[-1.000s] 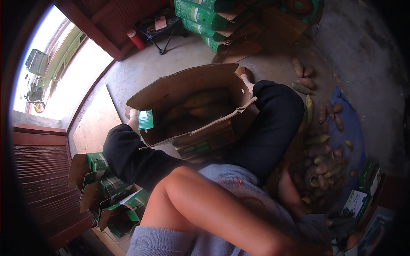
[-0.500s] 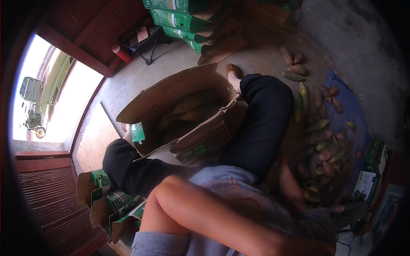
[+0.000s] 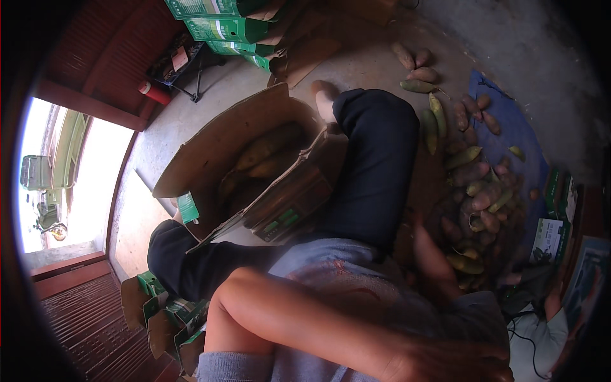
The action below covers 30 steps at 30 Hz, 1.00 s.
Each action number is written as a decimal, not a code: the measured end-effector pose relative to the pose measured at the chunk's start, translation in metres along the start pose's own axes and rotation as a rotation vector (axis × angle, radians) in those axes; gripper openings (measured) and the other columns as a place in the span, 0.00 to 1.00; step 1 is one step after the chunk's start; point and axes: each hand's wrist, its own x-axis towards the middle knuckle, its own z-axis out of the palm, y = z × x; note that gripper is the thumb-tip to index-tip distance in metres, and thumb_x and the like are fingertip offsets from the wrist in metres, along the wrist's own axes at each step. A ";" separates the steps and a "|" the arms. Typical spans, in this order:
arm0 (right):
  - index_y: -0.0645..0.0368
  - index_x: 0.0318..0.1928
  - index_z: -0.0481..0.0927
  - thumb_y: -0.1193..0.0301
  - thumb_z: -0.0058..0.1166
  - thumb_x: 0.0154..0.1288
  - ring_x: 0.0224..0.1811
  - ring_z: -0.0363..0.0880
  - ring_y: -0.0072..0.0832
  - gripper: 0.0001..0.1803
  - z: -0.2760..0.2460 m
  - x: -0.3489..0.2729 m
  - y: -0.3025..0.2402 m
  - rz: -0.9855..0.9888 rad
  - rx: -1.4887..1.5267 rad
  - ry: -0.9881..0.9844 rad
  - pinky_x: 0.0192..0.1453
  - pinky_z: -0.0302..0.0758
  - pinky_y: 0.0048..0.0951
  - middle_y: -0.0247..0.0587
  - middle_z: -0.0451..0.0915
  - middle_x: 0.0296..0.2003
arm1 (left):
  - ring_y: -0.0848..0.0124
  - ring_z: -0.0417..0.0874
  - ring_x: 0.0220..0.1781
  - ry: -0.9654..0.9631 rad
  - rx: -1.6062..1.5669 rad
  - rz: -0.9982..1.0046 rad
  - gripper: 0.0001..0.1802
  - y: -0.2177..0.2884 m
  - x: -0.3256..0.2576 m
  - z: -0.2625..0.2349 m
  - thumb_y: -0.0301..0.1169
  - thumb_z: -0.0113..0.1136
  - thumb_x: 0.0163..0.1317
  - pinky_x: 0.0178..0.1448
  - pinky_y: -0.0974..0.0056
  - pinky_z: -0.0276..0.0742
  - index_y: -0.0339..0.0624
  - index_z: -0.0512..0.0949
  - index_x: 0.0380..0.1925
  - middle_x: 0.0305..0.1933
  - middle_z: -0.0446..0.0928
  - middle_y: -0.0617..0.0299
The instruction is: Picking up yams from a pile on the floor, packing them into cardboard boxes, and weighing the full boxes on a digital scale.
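A tall open cardboard box (image 3: 223,143) stands between my legs. Several long yellow-green roots (image 3: 261,153) lie dimly lit inside it. My left arm crosses in front of my body, and my left hand (image 3: 439,358) is low at the right, against my right sleeve; its fingers are dark and blurred. Beside my right thigh, my right hand (image 3: 415,223) reaches down at the near edge of a heap of reddish-brown and green sweet-potato-like roots (image 3: 487,197). Shadow hides its fingers and anything in them.
The heap lies partly on a blue sheet (image 3: 525,165). Green cartons (image 3: 226,30) are stacked at the back, and more cartons (image 3: 168,312) lie at the near left. A red cylinder (image 3: 154,93) stands by a small folding stand (image 3: 178,60). Another person's arm (image 3: 552,302) shows at the right.
My view has shifted, so the box and cartons appear farther left. My left hand has come more into sight at the lower right. The other person shows more at the right edge.
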 end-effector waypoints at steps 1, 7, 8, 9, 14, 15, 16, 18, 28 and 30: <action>0.57 0.56 0.81 0.68 0.57 0.67 0.41 0.85 0.36 0.18 -0.002 0.002 -0.001 -0.003 -0.007 0.004 0.42 0.83 0.36 0.45 0.86 0.40 | 0.52 0.75 0.64 0.010 0.000 0.003 0.21 0.000 -0.001 0.000 0.43 0.49 0.67 0.63 0.43 0.68 0.37 0.80 0.45 0.51 0.81 0.51; 0.57 0.55 0.81 0.68 0.57 0.66 0.41 0.85 0.35 0.18 0.020 -0.002 0.001 -0.016 -0.110 -0.057 0.42 0.83 0.36 0.45 0.86 0.40 | 0.52 0.75 0.64 0.131 0.073 -0.017 0.21 0.006 -0.009 -0.007 0.43 0.49 0.67 0.63 0.44 0.68 0.37 0.80 0.45 0.51 0.81 0.51; 0.57 0.55 0.81 0.68 0.58 0.66 0.41 0.85 0.35 0.18 0.027 -0.008 0.012 -0.004 -0.125 -0.069 0.42 0.83 0.36 0.45 0.86 0.40 | 0.52 0.75 0.64 0.152 0.076 -0.034 0.21 0.008 -0.014 -0.011 0.43 0.49 0.67 0.63 0.44 0.68 0.37 0.80 0.45 0.51 0.81 0.51; 0.57 0.55 0.81 0.68 0.58 0.66 0.41 0.85 0.35 0.18 0.032 -0.009 0.017 -0.002 -0.139 -0.077 0.42 0.83 0.36 0.45 0.86 0.40 | 0.51 0.75 0.63 0.046 0.019 -0.037 0.21 0.010 -0.016 -0.022 0.42 0.49 0.67 0.64 0.44 0.68 0.36 0.80 0.45 0.51 0.81 0.50; 0.57 0.55 0.82 0.67 0.58 0.66 0.41 0.86 0.35 0.18 0.051 -0.011 0.032 -0.015 -0.216 -0.119 0.43 0.83 0.36 0.45 0.86 0.40 | 0.51 0.76 0.63 -0.036 -0.045 -0.096 0.21 0.015 -0.022 -0.022 0.41 0.49 0.67 0.65 0.45 0.67 0.35 0.80 0.45 0.52 0.81 0.46; 0.57 0.55 0.82 0.67 0.58 0.66 0.41 0.86 0.35 0.18 0.054 -0.012 0.034 -0.019 -0.231 -0.126 0.43 0.83 0.36 0.45 0.86 0.40 | 0.51 0.76 0.63 0.064 -0.034 -0.087 0.20 0.017 -0.027 -0.020 0.41 0.49 0.67 0.65 0.46 0.67 0.35 0.80 0.43 0.52 0.81 0.46; 0.57 0.55 0.82 0.67 0.58 0.66 0.41 0.86 0.35 0.19 0.057 -0.013 0.037 -0.024 -0.246 -0.133 0.43 0.83 0.36 0.45 0.86 0.40 | 0.52 0.76 0.63 0.163 -0.022 -0.076 0.19 0.018 -0.031 -0.018 0.40 0.49 0.67 0.65 0.47 0.68 0.34 0.80 0.42 0.52 0.81 0.45; 0.57 0.55 0.82 0.67 0.58 0.65 0.42 0.86 0.35 0.19 0.058 -0.016 0.047 -0.021 -0.258 -0.120 0.43 0.83 0.36 0.45 0.86 0.40 | 0.51 0.76 0.63 0.104 -0.046 -0.099 0.19 0.019 -0.037 -0.015 0.40 0.49 0.68 0.65 0.47 0.68 0.35 0.80 0.41 0.51 0.81 0.46; 0.56 0.55 0.82 0.66 0.59 0.65 0.42 0.86 0.35 0.19 0.077 -0.010 0.067 -0.087 -0.364 -0.140 0.44 0.83 0.35 0.45 0.86 0.41 | 0.53 0.77 0.60 0.100 0.117 -0.069 0.18 0.028 -0.045 -0.035 0.41 0.51 0.65 0.60 0.49 0.71 0.35 0.80 0.37 0.42 0.82 0.52; 0.56 0.55 0.82 0.66 0.59 0.65 0.42 0.86 0.35 0.19 0.079 -0.004 0.070 -0.102 -0.368 -0.124 0.44 0.83 0.35 0.45 0.86 0.41 | 0.53 0.77 0.59 0.034 0.093 -0.099 0.18 0.030 -0.046 -0.042 0.41 0.51 0.65 0.60 0.49 0.71 0.36 0.80 0.37 0.43 0.82 0.53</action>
